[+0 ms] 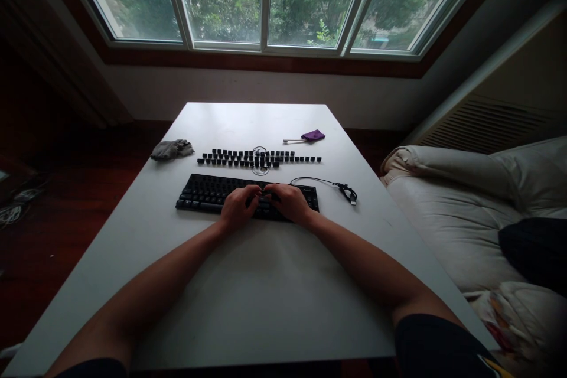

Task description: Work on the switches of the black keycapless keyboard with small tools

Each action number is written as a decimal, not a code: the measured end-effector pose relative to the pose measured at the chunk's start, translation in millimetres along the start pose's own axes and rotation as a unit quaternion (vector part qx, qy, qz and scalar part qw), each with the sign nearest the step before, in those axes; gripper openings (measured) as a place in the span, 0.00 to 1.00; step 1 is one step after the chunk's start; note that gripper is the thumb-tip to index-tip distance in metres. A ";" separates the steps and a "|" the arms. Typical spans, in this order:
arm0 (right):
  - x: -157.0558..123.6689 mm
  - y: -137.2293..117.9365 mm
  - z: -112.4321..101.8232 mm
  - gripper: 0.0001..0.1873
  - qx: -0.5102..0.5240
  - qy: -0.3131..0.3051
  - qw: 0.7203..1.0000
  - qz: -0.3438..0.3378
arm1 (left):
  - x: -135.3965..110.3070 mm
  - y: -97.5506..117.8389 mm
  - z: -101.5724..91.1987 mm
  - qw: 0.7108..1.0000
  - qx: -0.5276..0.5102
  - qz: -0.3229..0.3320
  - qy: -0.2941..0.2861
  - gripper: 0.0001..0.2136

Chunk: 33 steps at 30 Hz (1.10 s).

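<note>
A black keyboard (pixel 201 193) lies across the middle of the white table (pixel 266 307). Both my hands rest on its centre, fingers curled and meeting over the keys. My left hand (pixel 238 207) and my right hand (pixel 290 202) pinch close together at something small that I cannot make out. Behind the keyboard, several loose black keycaps (pixel 248 157) are laid out in rows. A thin wire keycap puller (pixel 260 150) lies among them.
A grey cloth (pixel 171 149) sits at the table's back left. A purple cloth (pixel 313 135) with a small brush (pixel 292 141) lies at the back right. The keyboard's cable (pixel 341 188) coils to the right. A white sofa (pixel 465 212) stands right of the table.
</note>
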State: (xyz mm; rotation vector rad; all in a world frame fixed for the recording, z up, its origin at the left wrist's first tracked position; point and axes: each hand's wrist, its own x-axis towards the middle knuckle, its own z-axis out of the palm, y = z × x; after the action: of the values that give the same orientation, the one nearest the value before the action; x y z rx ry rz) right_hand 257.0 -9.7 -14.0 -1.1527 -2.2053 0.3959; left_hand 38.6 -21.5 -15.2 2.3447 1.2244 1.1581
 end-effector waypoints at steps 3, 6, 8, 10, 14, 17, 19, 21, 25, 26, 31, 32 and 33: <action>2.7 7.1 -1.8 0.15 -0.017 -0.003 1.000 -0.002 | 1.7 -2.6 0.5 0.998 0.050 0.041 -0.007 0.07; 5.3 13.6 -4.1 0.14 -0.036 -0.004 0.999 -0.002 | 3.2 -3.4 0.3 0.994 0.079 0.067 -0.044 0.07; 6.7 17.4 -6.2 0.14 -0.053 -0.002 0.999 0.003 | 3.9 -2.0 -1.0 0.990 0.094 0.079 -0.073 0.10; 7.9 21.3 -9.1 0.13 -0.066 0.002 0.998 0.010 | 4.4 0.1 -3.0 0.986 0.109 0.087 -0.095 0.12; 10.6 31.7 -15.8 0.12 -0.072 0.020 0.997 0.025 | 5.6 1.4 -7.0 0.979 0.139 0.089 -0.116 0.17; 12.5 40.2 -19.2 0.13 -0.055 0.049 0.996 0.054 | 6.0 -1.0 -7.3 0.978 0.153 0.075 -0.116 0.22; 13.8 44.5 -21.3 0.14 -0.040 0.069 0.994 0.072 | 6.1 -2.5 -6.3 0.978 0.156 0.071 -0.116 0.23; 15.7 48.1 -24.4 0.15 -0.025 0.091 0.992 0.084 | 6.1 -3.1 -5.2 0.979 0.156 0.070 -0.115 0.23; 24.5 59.1 -34.4 0.17 -0.022 0.125 0.985 0.117 | 6.4 -2.8 -4.3 0.979 0.155 0.069 -0.116 0.22; 28.0 63.4 -36.9 0.16 -0.032 0.126 0.983 0.130 | 6.5 -2.7 -4.1 0.978 0.155 0.070 -0.117 0.22; 49.0 87.4 -41.7 0.14 -0.137 0.050 0.970 0.193 | 6.3 -2.5 -2.6 0.977 0.163 0.077 -0.116 0.22; 53.1 90.8 -41.0 0.14 -0.157 0.032 0.966 0.201 | 6.1 -2.3 -2.4 0.977 0.164 0.077 -0.115 0.22; 57.0 93.4 -39.9 0.14 -0.174 0.014 0.964 0.201 | 5.9 -2.0 -2.2 0.977 0.164 0.078 -0.114 0.22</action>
State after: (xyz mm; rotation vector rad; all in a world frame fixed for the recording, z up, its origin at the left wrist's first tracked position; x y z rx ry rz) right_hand 317.1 90.0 -9.9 -1.7958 -2.0601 0.1532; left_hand 37.8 -15.9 -11.7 2.7665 1.2465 0.7426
